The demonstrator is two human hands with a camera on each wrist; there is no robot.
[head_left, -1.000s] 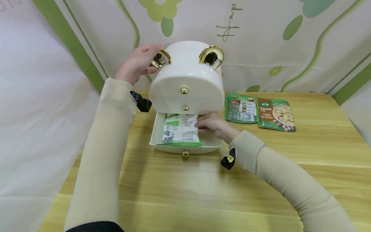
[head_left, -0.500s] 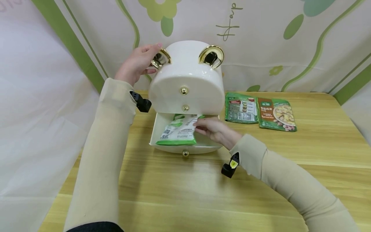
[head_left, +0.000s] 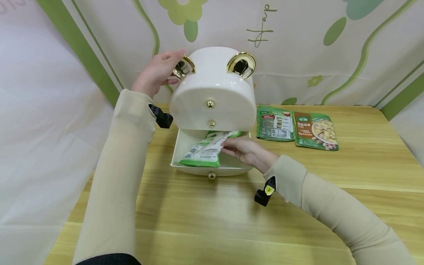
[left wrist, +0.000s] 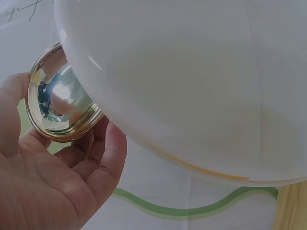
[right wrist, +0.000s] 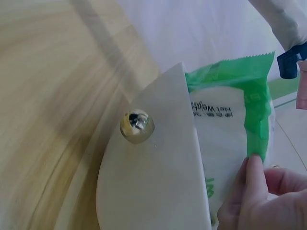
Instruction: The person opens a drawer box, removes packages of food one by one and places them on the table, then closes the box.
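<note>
A white rounded storage box (head_left: 212, 88) with gold ear-shaped trims stands at the back of the wooden table, its bottom drawer (head_left: 212, 168) pulled out. My left hand (head_left: 155, 71) grips the box's left gold ear (head_left: 183, 67) (left wrist: 57, 93), fingers curled behind it. My right hand (head_left: 246, 150) pinches the right edge of a green and white packet (head_left: 205, 151) (right wrist: 230, 129), which lies tilted in the drawer with its right side raised. The drawer front with its gold knob (right wrist: 136, 125) fills the right wrist view.
Two flat food packets lie on the table right of the box: a green one (head_left: 275, 123) and an orange and green one (head_left: 315, 130). A flowered cloth backdrop (head_left: 298, 44) hangs behind. The table's wood (head_left: 212, 221) stretches toward me.
My right hand has lifted the packet's right side, so it went from lying flat in the drawer to tilted, and drew back slightly. The left hand stayed on the gold ear.
</note>
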